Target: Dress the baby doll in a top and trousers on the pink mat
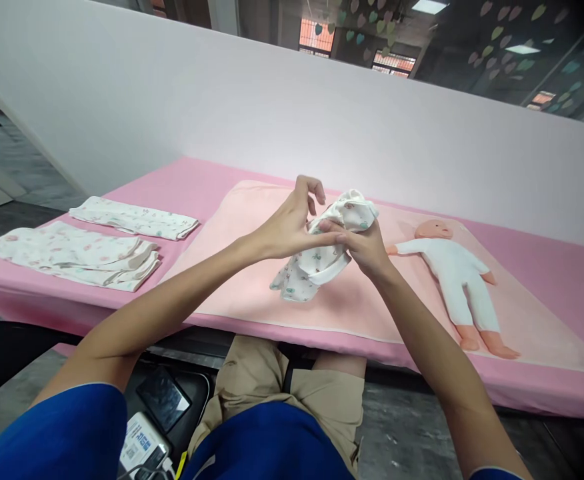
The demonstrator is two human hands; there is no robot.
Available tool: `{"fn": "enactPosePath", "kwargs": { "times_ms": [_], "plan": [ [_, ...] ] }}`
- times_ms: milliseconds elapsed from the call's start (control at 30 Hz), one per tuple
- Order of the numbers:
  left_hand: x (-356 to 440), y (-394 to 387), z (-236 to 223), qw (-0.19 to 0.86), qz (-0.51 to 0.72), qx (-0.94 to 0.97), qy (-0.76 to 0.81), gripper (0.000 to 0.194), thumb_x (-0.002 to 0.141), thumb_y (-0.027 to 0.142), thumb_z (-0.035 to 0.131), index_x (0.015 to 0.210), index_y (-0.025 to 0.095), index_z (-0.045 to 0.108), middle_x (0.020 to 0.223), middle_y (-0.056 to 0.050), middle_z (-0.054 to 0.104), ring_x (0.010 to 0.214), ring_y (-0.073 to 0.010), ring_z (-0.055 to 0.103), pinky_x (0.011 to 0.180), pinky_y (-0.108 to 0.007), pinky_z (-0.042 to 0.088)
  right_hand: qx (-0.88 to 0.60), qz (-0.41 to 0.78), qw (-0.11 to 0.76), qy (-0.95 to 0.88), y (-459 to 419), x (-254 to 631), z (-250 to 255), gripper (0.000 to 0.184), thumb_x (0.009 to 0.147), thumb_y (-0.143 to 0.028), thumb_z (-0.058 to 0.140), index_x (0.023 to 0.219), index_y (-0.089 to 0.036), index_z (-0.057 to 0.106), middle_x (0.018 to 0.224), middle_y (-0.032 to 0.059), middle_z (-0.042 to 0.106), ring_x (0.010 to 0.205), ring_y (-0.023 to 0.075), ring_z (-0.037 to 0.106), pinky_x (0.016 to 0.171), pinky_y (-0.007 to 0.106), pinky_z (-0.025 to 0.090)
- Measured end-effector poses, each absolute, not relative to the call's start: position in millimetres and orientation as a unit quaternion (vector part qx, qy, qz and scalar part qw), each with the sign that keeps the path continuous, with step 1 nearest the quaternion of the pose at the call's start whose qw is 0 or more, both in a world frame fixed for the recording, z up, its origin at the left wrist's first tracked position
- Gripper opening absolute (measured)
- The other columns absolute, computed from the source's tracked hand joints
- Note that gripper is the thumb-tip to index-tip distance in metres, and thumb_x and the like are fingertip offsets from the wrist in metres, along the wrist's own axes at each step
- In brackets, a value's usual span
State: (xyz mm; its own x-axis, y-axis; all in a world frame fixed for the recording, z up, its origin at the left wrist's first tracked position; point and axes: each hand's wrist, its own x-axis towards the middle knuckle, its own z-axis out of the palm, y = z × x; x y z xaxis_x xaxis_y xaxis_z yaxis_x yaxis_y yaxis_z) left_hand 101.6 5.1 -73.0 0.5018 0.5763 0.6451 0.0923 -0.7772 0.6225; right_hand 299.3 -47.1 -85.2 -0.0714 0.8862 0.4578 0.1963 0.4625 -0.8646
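A small white baby garment [303, 275], printed with little coloured figures, is bunched up in the air above the pink mat. My right hand [367, 250] grips it from the right, thumb in front and fingers behind the cloth. My left hand [295, 223] has its fingers curled but apart; its thumb reaches across the front of the cloth to the right thumb. Folds hide the garment's exact kind. To the right, a baby doll [455, 273] in a white suit lies on its back on the pale pink mat [252, 200].
Two folded printed baby garments lie at the left: a narrow one [135, 217] behind a wider one [67, 253]. They rest on the pink-covered table [192, 170], with a white wall [272, 113] behind. A phone [163, 399] and white box [142, 443] sit below the table edge.
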Motion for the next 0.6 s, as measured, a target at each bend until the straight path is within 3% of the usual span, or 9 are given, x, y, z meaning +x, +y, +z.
{"fn": "enactPosePath", "kwargs": {
  "times_ms": [133,233,400,600],
  "plan": [
    [95,1,-90,0.325,0.417,0.816,0.232,0.048,0.089,0.062,0.082,0.102,0.022,0.059,0.099,-0.004,0.065,0.085,-0.0175,0.06,0.072,-0.031,0.048,-0.439,0.28,0.553,-0.65,-51,293,-79,0.042,0.087,-0.063,0.084,0.095,-0.024,0.073,0.096,0.0046,0.077,0.097,0.028,0.075,0.084,0.043,0.065],
    [95,2,-94,0.349,0.431,0.802,0.222,0.042,0.094,0.058,0.078,0.093,0.02,0.06,0.086,-0.001,0.061,0.079,-0.0161,0.056,0.069,-0.03,0.044,-0.447,0.241,0.55,-0.663,-55,293,-71,0.04,0.085,-0.06,0.088,0.094,-0.024,0.071,0.096,0.0047,0.074,0.094,0.0269,0.073,0.084,0.043,0.064],
    [101,6,-97,0.37,0.454,0.781,0.217,0.039,0.091,0.054,0.08,0.091,0.021,0.061,0.084,0.0,0.06,0.077,-0.0161,0.057,0.068,-0.03,0.045,-0.454,0.157,0.544,-0.688,-54,302,-56,0.044,0.084,-0.065,0.088,0.093,-0.025,0.073,0.1,0.0054,0.073,0.099,0.0268,0.072,0.088,0.043,0.063],
    [110,7,-91,0.373,0.46,0.786,0.176,0.029,0.099,0.048,0.073,0.1,0.02,0.066,0.095,-0.004,0.065,0.086,-0.0177,0.063,0.075,-0.032,0.049,-0.449,0.178,0.477,-0.735,-51,316,-40,0.047,0.081,-0.069,0.089,0.089,-0.023,0.081,0.113,0.0083,0.076,0.11,0.0297,0.073,0.091,0.043,0.063]
  ]
}}
